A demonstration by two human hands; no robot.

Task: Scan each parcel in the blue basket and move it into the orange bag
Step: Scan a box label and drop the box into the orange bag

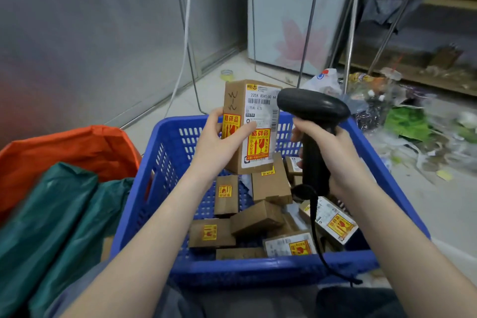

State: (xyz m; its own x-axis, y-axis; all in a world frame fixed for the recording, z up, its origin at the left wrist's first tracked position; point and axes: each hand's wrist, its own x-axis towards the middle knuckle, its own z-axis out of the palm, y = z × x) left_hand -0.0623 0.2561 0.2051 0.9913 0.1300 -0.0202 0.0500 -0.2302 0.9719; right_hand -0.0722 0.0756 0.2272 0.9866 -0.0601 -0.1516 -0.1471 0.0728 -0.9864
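Landmark = blue basket [165, 162]. Left of it: orange bag [85, 147], mouth open, two green poly mailers [51, 219] lying in/over it, touching the basket's left wall. Above the basket's far-left rim: left hand [222, 142] wrapped around a cardboard parcel [247, 124], thumb on the front face, fingers behind; parcel upright, lifted clear of the basket, white shipping label and yellow-red fragile stickers facing the camera. Inside the basket: loose pile of small brown boxes [258, 217], most with the same fragile stickers, some label-up. Above the basket's right half: right hand [333, 155] closed around the grip of a black barcode scanner [312, 111], scanner head just beside the parcel's label, cable dropping over the near rim. Right of the basket: plastic-bag litter [402, 121] on the floor.
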